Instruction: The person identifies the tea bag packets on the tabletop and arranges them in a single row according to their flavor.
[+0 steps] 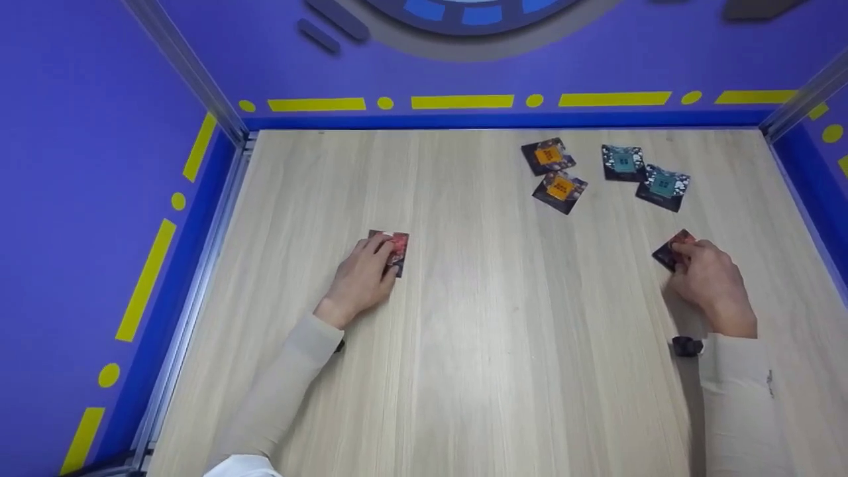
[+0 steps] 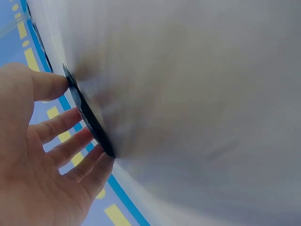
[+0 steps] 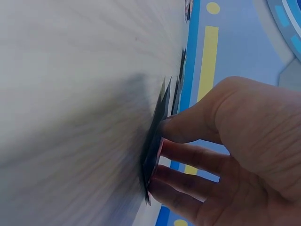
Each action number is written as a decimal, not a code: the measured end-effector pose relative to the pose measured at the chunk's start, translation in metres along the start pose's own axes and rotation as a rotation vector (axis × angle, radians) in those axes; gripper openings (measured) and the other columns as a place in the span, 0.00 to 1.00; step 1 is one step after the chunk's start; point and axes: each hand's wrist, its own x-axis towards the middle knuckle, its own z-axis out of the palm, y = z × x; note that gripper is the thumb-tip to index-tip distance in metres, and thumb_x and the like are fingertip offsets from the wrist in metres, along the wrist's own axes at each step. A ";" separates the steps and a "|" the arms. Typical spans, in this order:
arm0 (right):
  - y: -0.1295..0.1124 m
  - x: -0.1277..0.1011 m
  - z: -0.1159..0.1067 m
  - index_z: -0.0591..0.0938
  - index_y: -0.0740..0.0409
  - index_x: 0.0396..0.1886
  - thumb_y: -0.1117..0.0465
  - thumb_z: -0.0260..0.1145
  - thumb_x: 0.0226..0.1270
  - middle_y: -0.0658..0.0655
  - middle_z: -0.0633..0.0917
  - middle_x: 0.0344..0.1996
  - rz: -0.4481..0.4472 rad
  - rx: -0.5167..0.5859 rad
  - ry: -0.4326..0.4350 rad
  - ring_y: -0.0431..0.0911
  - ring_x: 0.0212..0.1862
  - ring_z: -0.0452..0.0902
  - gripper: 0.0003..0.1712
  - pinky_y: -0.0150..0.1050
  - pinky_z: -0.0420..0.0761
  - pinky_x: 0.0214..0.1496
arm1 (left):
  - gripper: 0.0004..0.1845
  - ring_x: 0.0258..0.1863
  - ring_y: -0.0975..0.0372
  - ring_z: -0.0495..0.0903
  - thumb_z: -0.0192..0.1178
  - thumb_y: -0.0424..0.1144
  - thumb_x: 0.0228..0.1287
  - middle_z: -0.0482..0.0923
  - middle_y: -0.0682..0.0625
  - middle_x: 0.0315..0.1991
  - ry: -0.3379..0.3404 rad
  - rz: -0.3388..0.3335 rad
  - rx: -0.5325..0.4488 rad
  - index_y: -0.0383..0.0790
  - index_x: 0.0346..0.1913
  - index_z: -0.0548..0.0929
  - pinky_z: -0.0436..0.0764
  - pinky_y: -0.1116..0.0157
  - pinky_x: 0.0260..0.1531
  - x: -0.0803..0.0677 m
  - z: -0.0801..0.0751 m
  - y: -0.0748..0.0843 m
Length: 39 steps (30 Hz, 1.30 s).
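My left hand point(image 1: 363, 273) lies over a square sachet point(image 1: 399, 246) with a red and black face, left of the table's middle. In the left wrist view its thumb and fingertips hold the dark, thin sachet point(image 2: 89, 115) edge-on, close to the tabletop. On the right side, my right hand point(image 1: 712, 281) grips a similar red and black sachet point(image 1: 664, 255) between thumb and fingers. The right wrist view shows that sachet point(image 3: 155, 136) tilted slightly near the surface, its printed side mostly hidden by the fingers.
At the back right, two orange-labelled sachets point(image 1: 560, 191) touch each other. Two teal-labelled sachets point(image 1: 664, 187) lie right of them, also touching. A pale wooden tabletop point(image 1: 464, 298) carries everything. Blue walls point(image 1: 464, 79) with yellow marks enclose its back and sides.
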 end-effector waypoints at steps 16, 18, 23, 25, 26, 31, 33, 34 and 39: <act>0.003 -0.004 0.001 0.79 0.80 0.61 0.71 0.56 0.69 0.84 0.77 0.52 -0.042 -0.013 0.055 0.82 0.53 0.75 0.24 0.77 0.75 0.54 | 0.26 0.73 0.43 0.72 0.61 0.41 0.77 0.73 0.39 0.74 0.027 -0.107 -0.019 0.37 0.73 0.78 0.79 0.43 0.68 -0.022 -0.016 -0.042; 0.002 -0.004 0.002 0.79 0.79 0.62 0.71 0.56 0.69 0.84 0.77 0.54 -0.038 -0.004 0.052 0.82 0.55 0.75 0.24 0.77 0.75 0.55 | 0.26 0.73 0.43 0.72 0.61 0.41 0.77 0.73 0.39 0.74 0.030 -0.109 -0.019 0.37 0.73 0.78 0.79 0.43 0.67 -0.023 -0.017 -0.043; 0.000 -0.002 0.004 0.80 0.78 0.63 0.72 0.56 0.71 0.83 0.77 0.57 -0.057 0.025 0.053 0.82 0.58 0.73 0.24 0.77 0.74 0.59 | 0.26 0.73 0.43 0.72 0.60 0.41 0.77 0.72 0.39 0.75 0.025 -0.116 -0.003 0.38 0.73 0.78 0.79 0.42 0.67 -0.023 -0.018 -0.043; -0.003 -0.001 0.004 0.80 0.78 0.64 0.72 0.57 0.70 0.83 0.76 0.58 -0.053 0.028 0.036 0.82 0.60 0.73 0.24 0.77 0.73 0.61 | 0.26 0.74 0.43 0.71 0.59 0.41 0.77 0.72 0.39 0.75 0.022 -0.119 0.003 0.38 0.73 0.78 0.79 0.42 0.67 -0.023 -0.019 -0.042; -0.005 0.000 0.005 0.79 0.78 0.64 0.72 0.57 0.70 0.83 0.76 0.58 -0.051 0.030 0.028 0.82 0.60 0.72 0.25 0.76 0.73 0.62 | 0.26 0.74 0.43 0.71 0.59 0.41 0.77 0.72 0.39 0.75 0.023 -0.120 0.004 0.38 0.73 0.78 0.79 0.43 0.67 -0.023 -0.019 -0.042; -0.015 0.003 0.006 0.78 0.77 0.67 0.73 0.58 0.70 0.81 0.75 0.62 -0.055 0.045 -0.015 0.81 0.63 0.71 0.26 0.76 0.71 0.65 | 0.26 0.74 0.43 0.71 0.59 0.41 0.77 0.72 0.39 0.75 0.031 -0.121 0.004 0.38 0.74 0.78 0.78 0.43 0.68 -0.022 -0.018 -0.042; -0.017 0.005 0.008 0.78 0.78 0.67 0.73 0.58 0.70 0.81 0.74 0.64 -0.074 0.056 -0.019 0.81 0.64 0.70 0.26 0.76 0.71 0.65 | 0.26 0.74 0.43 0.71 0.59 0.41 0.77 0.72 0.39 0.75 0.034 -0.122 0.004 0.38 0.74 0.78 0.78 0.43 0.69 -0.023 -0.018 -0.042; -0.019 0.005 0.009 0.78 0.78 0.67 0.74 0.58 0.70 0.80 0.74 0.65 -0.086 0.060 -0.016 0.81 0.65 0.70 0.26 0.76 0.71 0.66 | 0.26 0.74 0.43 0.71 0.59 0.41 0.77 0.72 0.39 0.75 0.034 -0.123 0.004 0.38 0.74 0.78 0.78 0.43 0.69 -0.023 -0.017 -0.042; -0.027 0.005 0.015 0.78 0.77 0.67 0.75 0.58 0.70 0.77 0.74 0.69 -0.138 0.080 -0.003 0.79 0.68 0.70 0.26 0.75 0.72 0.67 | 0.26 0.74 0.43 0.71 0.58 0.41 0.78 0.73 0.39 0.75 0.030 -0.122 0.011 0.38 0.74 0.78 0.77 0.43 0.70 -0.024 -0.015 -0.041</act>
